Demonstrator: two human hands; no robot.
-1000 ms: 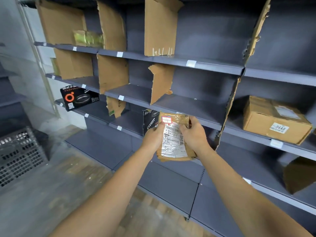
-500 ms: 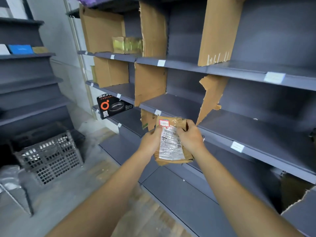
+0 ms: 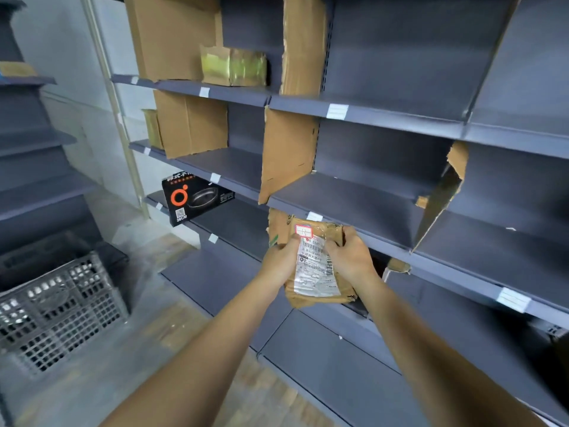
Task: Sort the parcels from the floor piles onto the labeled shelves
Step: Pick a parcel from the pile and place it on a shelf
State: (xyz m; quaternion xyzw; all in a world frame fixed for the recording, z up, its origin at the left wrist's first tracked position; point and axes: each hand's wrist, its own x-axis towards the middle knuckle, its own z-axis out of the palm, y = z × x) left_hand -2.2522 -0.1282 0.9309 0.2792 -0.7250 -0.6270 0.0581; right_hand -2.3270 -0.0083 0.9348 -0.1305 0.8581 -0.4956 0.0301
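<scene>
Grey shelves (image 3: 354, 204) are filling the background; left hand (image 3: 281, 263) and right hand (image 3: 351, 258) are gripping a parcel (image 3: 317, 272), fingers curling round its edges.

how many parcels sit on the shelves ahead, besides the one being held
3: a yellow-taped parcel on the top shelf, a small parcel at the left end of the second shelf, a black pan box on the third shelf. Cardboard dividers may hide more.
</scene>
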